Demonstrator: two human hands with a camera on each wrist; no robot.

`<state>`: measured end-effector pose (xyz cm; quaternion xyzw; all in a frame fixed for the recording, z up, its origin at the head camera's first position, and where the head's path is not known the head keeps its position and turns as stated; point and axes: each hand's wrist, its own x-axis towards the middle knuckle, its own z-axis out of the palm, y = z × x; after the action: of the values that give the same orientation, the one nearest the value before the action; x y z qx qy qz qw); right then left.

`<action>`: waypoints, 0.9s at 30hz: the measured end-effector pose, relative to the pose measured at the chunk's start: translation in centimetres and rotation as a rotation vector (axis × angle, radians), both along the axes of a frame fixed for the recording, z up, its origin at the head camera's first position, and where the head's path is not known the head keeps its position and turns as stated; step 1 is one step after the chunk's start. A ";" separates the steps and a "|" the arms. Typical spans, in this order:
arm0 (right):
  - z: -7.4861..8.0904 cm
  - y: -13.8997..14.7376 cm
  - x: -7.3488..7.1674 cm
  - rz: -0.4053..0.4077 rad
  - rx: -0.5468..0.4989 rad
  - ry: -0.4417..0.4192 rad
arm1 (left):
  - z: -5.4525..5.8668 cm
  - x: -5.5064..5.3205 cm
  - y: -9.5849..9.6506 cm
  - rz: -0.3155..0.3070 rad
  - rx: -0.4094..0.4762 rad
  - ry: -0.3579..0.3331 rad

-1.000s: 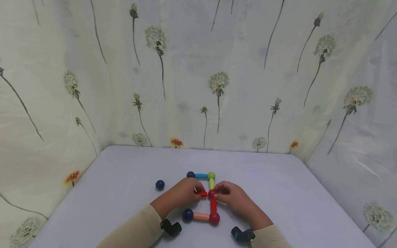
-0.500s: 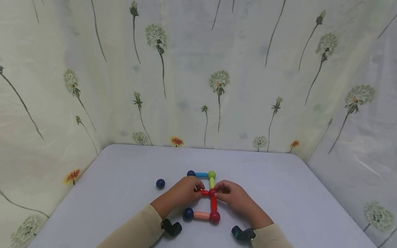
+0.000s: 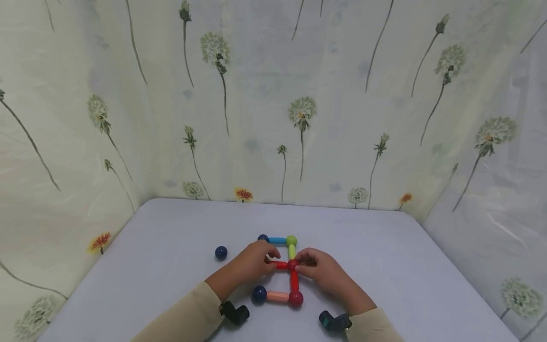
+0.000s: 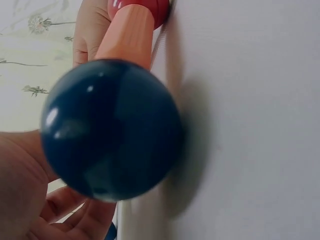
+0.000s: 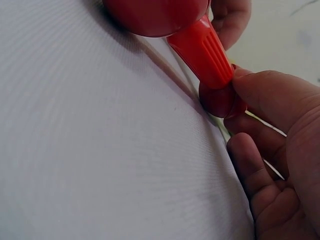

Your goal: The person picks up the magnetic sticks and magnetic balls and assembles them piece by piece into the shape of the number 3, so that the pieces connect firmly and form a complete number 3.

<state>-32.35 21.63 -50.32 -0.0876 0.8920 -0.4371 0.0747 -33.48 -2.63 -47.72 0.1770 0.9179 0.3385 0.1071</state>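
Note:
A flat figure of coloured rods and balls lies on the table. In the head view my right hand (image 3: 320, 268) pinches its middle red ball (image 3: 292, 265); the right wrist view shows the thumb (image 5: 265, 92) against that ball. My left hand (image 3: 252, 261) is beside the left end of a red rod (image 3: 280, 265), which meets the same ball. Its fingers are parted and do not grip the rod; whether the thumb touches it I cannot tell. A second red rod (image 3: 294, 281) runs down to the near red ball (image 3: 296, 298).
A peach rod (image 3: 278, 297) joins the near red ball to a dark blue ball (image 3: 259, 295). Farther back are a light green rod (image 3: 292, 251), green ball (image 3: 291, 241), blue rod (image 3: 278, 241) and dark blue ball (image 3: 262, 239). A loose dark blue ball (image 3: 221, 252) lies left.
The red rod in the left hand has moved right and met the middle red ball. The left fingers have since loosened and drawn slightly left. The right hand keeps its place on the ball.

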 end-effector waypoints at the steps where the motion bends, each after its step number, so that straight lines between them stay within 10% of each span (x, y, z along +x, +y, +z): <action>1: 0.0 0.0 0.0 -0.002 0.003 0.001 | 0.1 0.0 0.0 0.000 -0.001 0.000; 17: 0.4 -0.4 0.1 -0.029 -0.004 -0.008 | 3.2 0.4 -2.8 0.037 0.027 0.110; 27: 0.2 -0.3 0.1 -0.030 0.006 -0.004 | 3.1 0.1 -6.6 0.081 0.021 0.175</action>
<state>-32.27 21.28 -50.13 -0.0731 0.8945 -0.4355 0.0699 -33.42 -9.23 -44.65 0.1696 0.9267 0.3352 0.0110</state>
